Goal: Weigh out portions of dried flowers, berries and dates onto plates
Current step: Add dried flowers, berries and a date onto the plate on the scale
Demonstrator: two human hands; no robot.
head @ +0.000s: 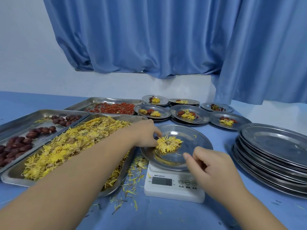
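fingertips of left hand (146, 133) pinch the left edge of one dried flower (170, 144) in the plate (199, 143) on the scale (172, 188). right hand (212, 165) hovers over the plate's near rim, fingers curled; whether it holds anything i cannot tell. flower tray (15, 175) crowds the plate's left rim; bare table (222, 140) separates it from the plate stack (274, 146).

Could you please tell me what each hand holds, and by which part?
The left hand pinches the dried flower by its left-edge petals. The right hand curls over the plate; any hold cannot be told.
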